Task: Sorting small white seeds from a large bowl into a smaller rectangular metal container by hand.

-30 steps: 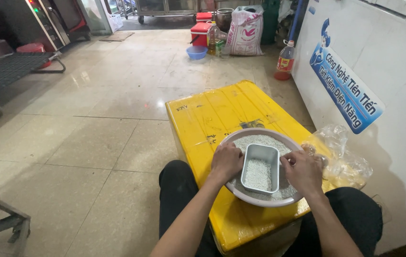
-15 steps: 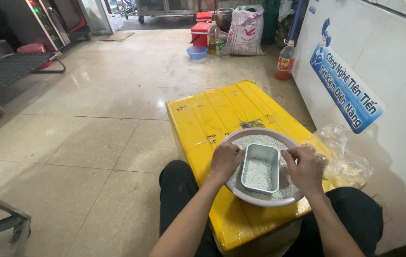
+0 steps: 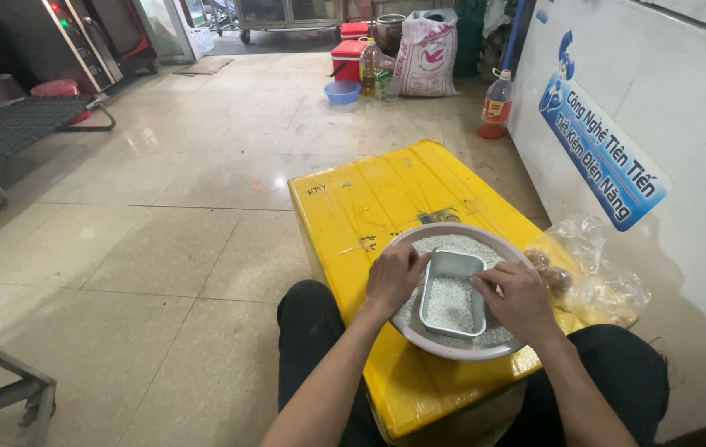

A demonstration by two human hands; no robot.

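A small rectangular metal tin [image 3: 452, 292], filled with white grains, sits upright inside a round pale basin [image 3: 419, 240] of similar grains atop a yellow box [image 3: 369, 199].

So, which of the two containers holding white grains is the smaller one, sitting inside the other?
The rectangular metal tray, between the left hand and right hand. It sits inside the wide round basin on the yellow box.

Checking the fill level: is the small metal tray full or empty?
Partly full: white grains cover the metal tray bottom, below its rim.
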